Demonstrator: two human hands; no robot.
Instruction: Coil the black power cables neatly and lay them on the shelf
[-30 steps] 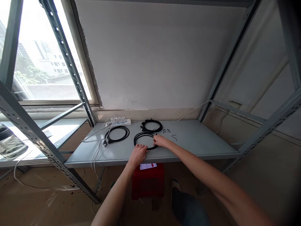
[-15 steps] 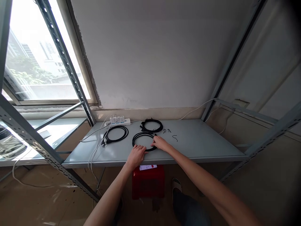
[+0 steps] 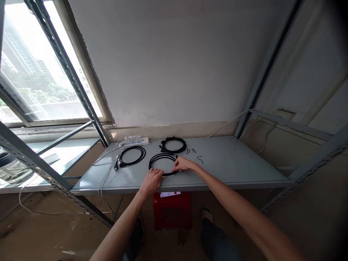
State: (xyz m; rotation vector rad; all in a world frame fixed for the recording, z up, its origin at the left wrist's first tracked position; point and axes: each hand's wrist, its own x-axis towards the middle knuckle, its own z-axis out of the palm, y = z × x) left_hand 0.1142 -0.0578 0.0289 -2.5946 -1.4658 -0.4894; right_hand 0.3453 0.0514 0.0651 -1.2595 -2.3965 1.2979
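A coiled black cable (image 3: 161,156) lies near the front edge of the grey shelf, between my two hands. My left hand (image 3: 152,180) is closed on the front left part of the coil. At its right side my right hand (image 3: 183,164) pinches the coil, thumb and fingers pressed together. Behind it rests a second black cable coil (image 3: 185,145), and a third coil (image 3: 133,162) lies to the left. Several short black twist ties (image 3: 200,158) are scattered on the shelf, right of the coils.
The grey metal shelf (image 3: 233,170) has upright posts at its corners. A white power strip (image 3: 141,141) with plugs stands at the back left, its white cords (image 3: 104,177) hanging over the front edge. Below is a red stool (image 3: 172,212) with a phone (image 3: 170,194) on it.
My view has shifted slightly. Both hands stay on the front coil; my right hand sits a little lower along its right side.
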